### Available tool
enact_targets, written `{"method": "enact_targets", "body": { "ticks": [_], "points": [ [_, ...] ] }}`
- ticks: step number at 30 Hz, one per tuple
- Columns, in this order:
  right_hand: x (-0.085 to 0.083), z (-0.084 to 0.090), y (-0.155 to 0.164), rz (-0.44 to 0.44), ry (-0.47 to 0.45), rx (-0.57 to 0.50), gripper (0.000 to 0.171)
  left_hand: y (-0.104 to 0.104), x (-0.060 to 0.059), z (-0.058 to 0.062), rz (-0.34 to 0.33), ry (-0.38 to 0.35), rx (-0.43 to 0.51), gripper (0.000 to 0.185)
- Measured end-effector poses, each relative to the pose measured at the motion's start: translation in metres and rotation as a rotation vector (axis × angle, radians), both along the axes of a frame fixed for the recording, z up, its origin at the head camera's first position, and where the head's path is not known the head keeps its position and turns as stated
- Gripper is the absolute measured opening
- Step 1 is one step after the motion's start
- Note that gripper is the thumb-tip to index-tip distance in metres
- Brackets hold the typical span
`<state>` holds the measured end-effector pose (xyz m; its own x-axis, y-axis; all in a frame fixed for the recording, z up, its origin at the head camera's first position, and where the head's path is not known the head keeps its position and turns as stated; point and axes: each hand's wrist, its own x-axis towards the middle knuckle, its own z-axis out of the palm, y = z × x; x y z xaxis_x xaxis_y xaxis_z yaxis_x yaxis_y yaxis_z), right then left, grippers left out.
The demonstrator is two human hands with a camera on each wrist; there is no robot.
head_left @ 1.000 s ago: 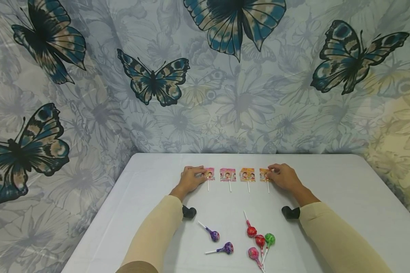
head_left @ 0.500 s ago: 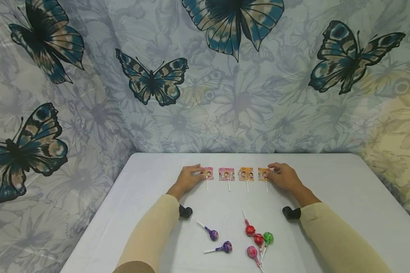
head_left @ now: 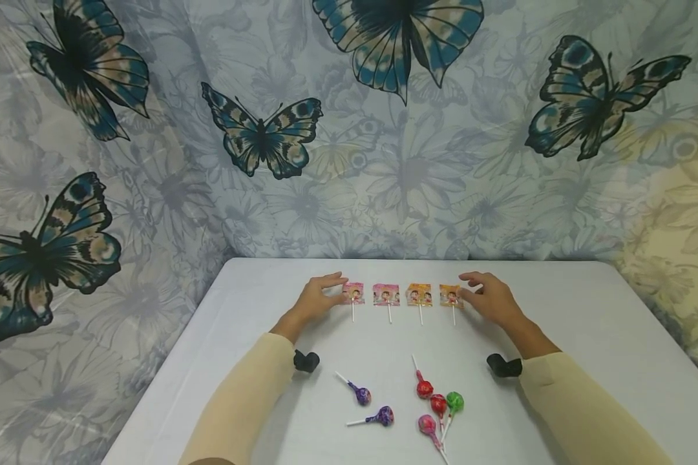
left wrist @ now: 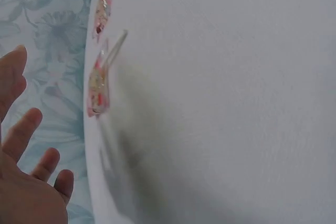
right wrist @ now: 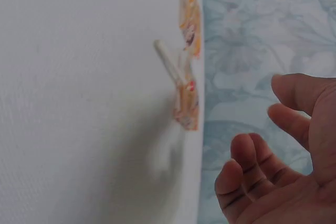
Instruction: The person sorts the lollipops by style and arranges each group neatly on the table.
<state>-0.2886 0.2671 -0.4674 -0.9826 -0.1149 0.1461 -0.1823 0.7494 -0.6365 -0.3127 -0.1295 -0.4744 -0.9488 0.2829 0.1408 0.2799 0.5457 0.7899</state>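
Pink-wrapped flat lollipops [head_left: 403, 294] lie rowed along the tabletop [head_left: 558, 336]; both hands, left [head_left: 317, 298] and right [head_left: 491, 298], hover spread at its ends; round lollipops [head_left: 421, 403] nearer remain unsorted.

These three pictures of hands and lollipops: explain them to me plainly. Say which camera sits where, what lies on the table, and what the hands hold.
There is no machine here: a person works with two bare hands. The wide picture comes from a camera on the person's head, looking down at a white table. The two close, blurry pictures come from cameras on each wrist.

At the far side lies a row of four flat wrapped lollipops. Nearer the person lie two purple round lollipops and a cluster of red, green and pink ones.

The left hand is beside the leftmost flat lollipop, the right hand beside the rightmost one. Both hands have relaxed, spread fingers and hold nothing.
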Motion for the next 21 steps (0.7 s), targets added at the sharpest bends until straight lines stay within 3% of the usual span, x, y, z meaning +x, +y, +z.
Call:
{"method": "enact_targets", "body": {
  "ticks": [6,14,21],
  "points": [
    [0.017,0.017,-0.005,0.029,0.087,-0.006,0.041,-0.002,0.013,0.010,-0.044,0.108,-0.022,0.045],
    [0.047,0.038,-0.013,0.087,0.193,-0.050,0.039,-0.004,0.039,0.022,-0.071,0.145,-0.090,0.052],
    [0.077,0.051,-0.022,0.091,0.230,-0.025,0.039,0.000,0.067,0.034,-0.131,0.208,-0.088,0.056]
  ]
}}
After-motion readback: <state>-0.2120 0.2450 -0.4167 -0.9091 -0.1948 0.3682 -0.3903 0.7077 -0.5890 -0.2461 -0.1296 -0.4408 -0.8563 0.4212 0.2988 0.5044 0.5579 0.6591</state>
